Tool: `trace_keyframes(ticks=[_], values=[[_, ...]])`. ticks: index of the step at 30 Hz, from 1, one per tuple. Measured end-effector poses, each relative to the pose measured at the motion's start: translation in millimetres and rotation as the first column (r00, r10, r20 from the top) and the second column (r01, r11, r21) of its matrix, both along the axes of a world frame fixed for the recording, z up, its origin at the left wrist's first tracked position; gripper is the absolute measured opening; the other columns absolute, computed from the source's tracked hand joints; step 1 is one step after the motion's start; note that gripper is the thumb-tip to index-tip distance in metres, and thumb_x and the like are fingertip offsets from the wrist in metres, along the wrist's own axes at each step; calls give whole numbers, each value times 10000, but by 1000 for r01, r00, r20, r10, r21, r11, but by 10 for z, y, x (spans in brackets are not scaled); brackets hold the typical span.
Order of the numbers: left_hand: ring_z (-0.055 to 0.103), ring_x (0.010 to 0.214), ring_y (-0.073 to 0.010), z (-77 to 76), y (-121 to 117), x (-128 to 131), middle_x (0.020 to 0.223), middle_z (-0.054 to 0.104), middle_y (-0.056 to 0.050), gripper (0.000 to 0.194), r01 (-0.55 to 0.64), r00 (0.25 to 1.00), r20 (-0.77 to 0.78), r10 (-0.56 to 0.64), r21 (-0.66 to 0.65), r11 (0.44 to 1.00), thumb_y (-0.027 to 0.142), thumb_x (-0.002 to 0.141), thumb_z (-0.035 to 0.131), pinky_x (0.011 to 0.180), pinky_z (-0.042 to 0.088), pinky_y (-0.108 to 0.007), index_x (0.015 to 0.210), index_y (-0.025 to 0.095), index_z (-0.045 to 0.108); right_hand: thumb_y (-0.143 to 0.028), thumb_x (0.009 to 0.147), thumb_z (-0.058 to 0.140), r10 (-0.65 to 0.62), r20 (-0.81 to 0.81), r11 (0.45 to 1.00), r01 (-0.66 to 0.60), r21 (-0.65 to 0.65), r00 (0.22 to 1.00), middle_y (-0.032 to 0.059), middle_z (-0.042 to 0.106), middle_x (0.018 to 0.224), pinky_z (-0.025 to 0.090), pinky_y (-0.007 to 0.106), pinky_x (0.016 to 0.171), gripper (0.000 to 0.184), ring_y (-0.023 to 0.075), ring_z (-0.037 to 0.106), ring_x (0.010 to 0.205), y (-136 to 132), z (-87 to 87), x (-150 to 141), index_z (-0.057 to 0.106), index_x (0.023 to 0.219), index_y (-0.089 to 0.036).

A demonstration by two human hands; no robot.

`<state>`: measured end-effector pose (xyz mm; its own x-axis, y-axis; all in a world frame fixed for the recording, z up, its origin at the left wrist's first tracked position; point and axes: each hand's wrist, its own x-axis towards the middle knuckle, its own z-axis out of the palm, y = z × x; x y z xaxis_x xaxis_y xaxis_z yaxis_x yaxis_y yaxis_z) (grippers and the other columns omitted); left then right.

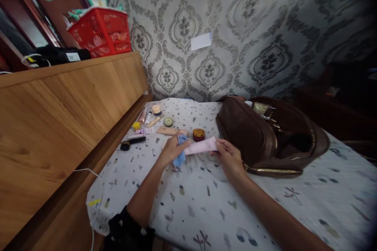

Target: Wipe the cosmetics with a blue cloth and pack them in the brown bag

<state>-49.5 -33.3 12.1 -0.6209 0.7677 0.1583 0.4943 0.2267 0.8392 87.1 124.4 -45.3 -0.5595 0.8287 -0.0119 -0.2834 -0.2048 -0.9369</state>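
A pale pink squeeze tube [202, 146] is held level between my two hands above the patterned sheet. My left hand [171, 150] is closed on a blue cloth [180, 157], which it presses around the tube's left end. The fingers of my right hand [229, 157] pinch the right end of the tube. Just behind the tube stands a dark red jar [198, 135] with a gold lid. To the right, a brown leather bag [247, 129] lies with its zip undone and some items showing inside.
Several cosmetics lie at the back left: a beige tube [167, 130], a round green-lidded pot [168, 121], a cream-lidded jar [156, 110], a yellow cap [136, 125] and a black brush [134, 142]. A red basket [103, 31] sits on the wooden headboard [88, 90]. Patterned wallpaper backs the bed.
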Motion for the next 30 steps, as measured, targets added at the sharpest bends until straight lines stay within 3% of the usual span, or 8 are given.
trace_keyframes(ticks=[3,6,8,11,16,19,23,30], values=[[547,717,-161,-39,35,-36,749,587,10,307,-98,990,118,76,193,976,477,831,638,709,421,-268,948,196,601,-476,577,825,-16,-48,998,13,-61,999,23,676,817,556,266,579,421,175,627,735,-75,30,-5,662,847,-198],[539,727,-139,-56,67,-64,737,575,19,319,-234,953,269,139,365,901,475,785,703,710,415,-242,873,185,603,-446,557,850,19,-57,991,-26,-132,998,5,665,801,560,255,553,454,165,634,705,-152,79,10,643,888,-214],[526,699,-127,-59,85,-77,699,552,28,348,-309,920,360,158,413,857,498,752,729,687,409,-231,809,182,594,-432,561,860,86,-38,983,-91,-161,996,-10,657,787,556,251,529,515,144,623,633,-207,117,43,639,980,-230],[504,637,-116,-76,112,-76,656,526,32,416,-375,874,455,170,409,832,566,724,726,624,402,-228,776,179,583,-445,603,853,216,-13,965,-215,-149,976,-19,640,764,545,233,513,540,108,592,560,-288,172,136,647,1054,-234],[468,538,-99,-95,149,-12,596,496,40,503,-380,810,578,97,392,838,644,647,745,515,372,-226,720,184,555,-494,579,866,379,103,919,-362,-158,919,-24,619,704,450,156,437,526,63,542,503,-371,199,292,687,973,-194],[431,485,-83,-57,139,34,560,467,54,535,-363,784,619,53,387,847,661,602,766,471,343,-217,702,188,535,-511,548,873,405,147,910,-382,-161,902,-23,612,683,424,148,421,529,54,512,485,-385,195,316,700,914,-171],[414,448,-78,-8,125,57,526,469,55,547,-343,762,647,26,369,864,666,596,773,451,334,-220,695,186,529,-511,504,889,420,156,904,-396,-163,894,-17,613,708,474,175,467,526,73,514,533,-391,207,297,719,868,-171],[559,591,-152,-109,146,53,638,563,1,557,-432,690,720,70,332,839,720,674,685,541,415,-263,805,191,569,-539,517,871,425,182,905,-416,-83,887,15,651,772,512,263,529,503,129,552,574,-390,181,298,705,841,-191]])
